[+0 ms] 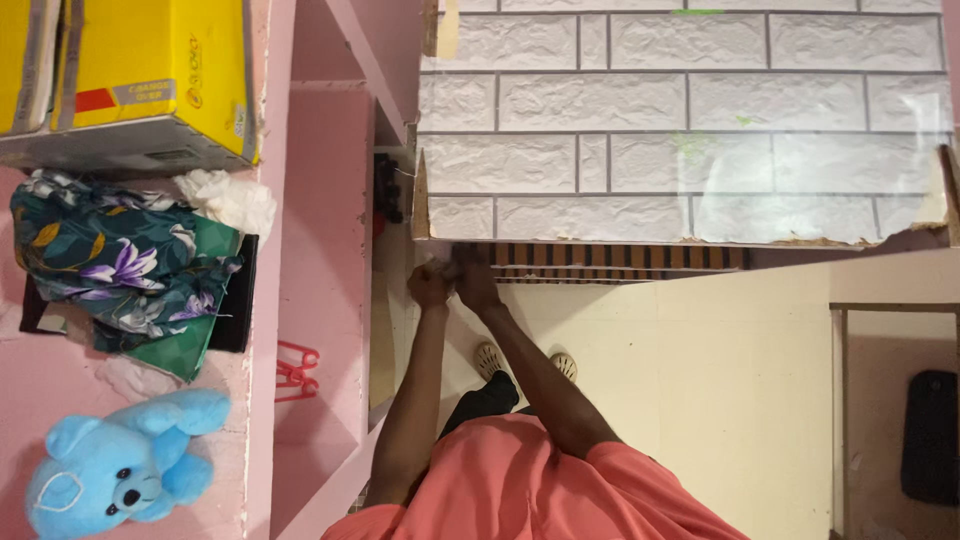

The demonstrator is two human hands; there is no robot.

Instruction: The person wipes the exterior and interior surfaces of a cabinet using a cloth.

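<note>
Both hands met at the lower left corner of the panel (680, 120), the left hand (430, 285) just left of the right hand (474, 280), touching each other and the panel's bottom edge. A slatted strip (620, 260) ran along under that edge, to the right of the hands. Two feet (525, 362) stood on the floor (720, 380) below the hands. Left of the arms rose a shelf unit (320, 250). A hanger (295, 365) lay on one shelf. Further left, a cloth bundle (120, 265) lay under the boxes (130, 80), and a teddy (120, 460) sat below the bundle. A cabinet (895, 400) stood at far right.
</note>
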